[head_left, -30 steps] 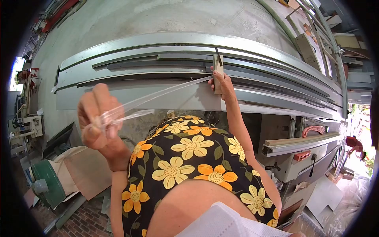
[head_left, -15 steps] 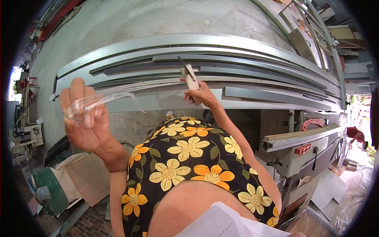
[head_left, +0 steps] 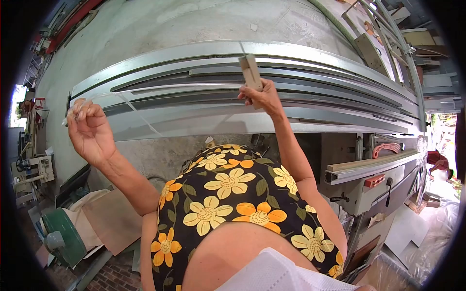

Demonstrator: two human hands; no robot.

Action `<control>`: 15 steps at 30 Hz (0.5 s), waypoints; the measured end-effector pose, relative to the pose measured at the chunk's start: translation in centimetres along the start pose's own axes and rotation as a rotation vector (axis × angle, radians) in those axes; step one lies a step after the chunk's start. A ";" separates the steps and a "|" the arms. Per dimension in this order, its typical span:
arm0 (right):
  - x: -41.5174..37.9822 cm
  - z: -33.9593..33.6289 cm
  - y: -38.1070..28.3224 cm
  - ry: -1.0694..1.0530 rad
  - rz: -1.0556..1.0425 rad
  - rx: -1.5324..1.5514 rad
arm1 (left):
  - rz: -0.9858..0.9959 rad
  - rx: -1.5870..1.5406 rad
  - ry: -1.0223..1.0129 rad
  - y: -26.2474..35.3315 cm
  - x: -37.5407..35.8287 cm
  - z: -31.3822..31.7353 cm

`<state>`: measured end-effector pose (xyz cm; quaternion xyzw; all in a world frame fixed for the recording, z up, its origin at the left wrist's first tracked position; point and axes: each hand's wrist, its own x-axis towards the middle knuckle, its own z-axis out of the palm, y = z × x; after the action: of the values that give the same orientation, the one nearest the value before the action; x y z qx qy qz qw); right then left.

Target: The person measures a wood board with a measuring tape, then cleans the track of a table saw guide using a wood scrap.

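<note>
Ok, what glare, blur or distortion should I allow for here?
Head view: wide-lens distortion bows the bars, with black corners; glare washes out the opening at right; the clear strip in the left hand fades against the grey; the block in the right hand looks slightly blurred at its tip.

Strips (head_left: 301,80) are laid lengthwise on the bench (head_left: 179,124). Before it, a rail (head_left: 374,168) is placed at right and a sheet (head_left: 110,218) at left.

The one camera sits on the person's head, close by the near side of the bench (head_left: 194,128), looking forward and down over it to the floor (head_left: 184,24) past its far side
</note>
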<state>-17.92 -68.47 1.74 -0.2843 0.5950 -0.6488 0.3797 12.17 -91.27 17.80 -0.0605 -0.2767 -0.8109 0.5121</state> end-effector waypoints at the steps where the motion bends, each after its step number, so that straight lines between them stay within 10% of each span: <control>1: 0.0 -0.3 -0.9 0.014 -0.026 0.004 | 0.001 0.036 0.002 0.0 0.0 -0.8; 15: -1.4 -2.0 -8.5 0.111 -0.254 -0.085 | -0.093 0.550 0.082 -7.0 -0.3 -4.1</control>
<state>-20.13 -66.12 10.00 -0.3368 0.6012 -0.6806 0.2487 7.03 -90.92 11.53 0.1262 -0.4680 -0.7298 0.4822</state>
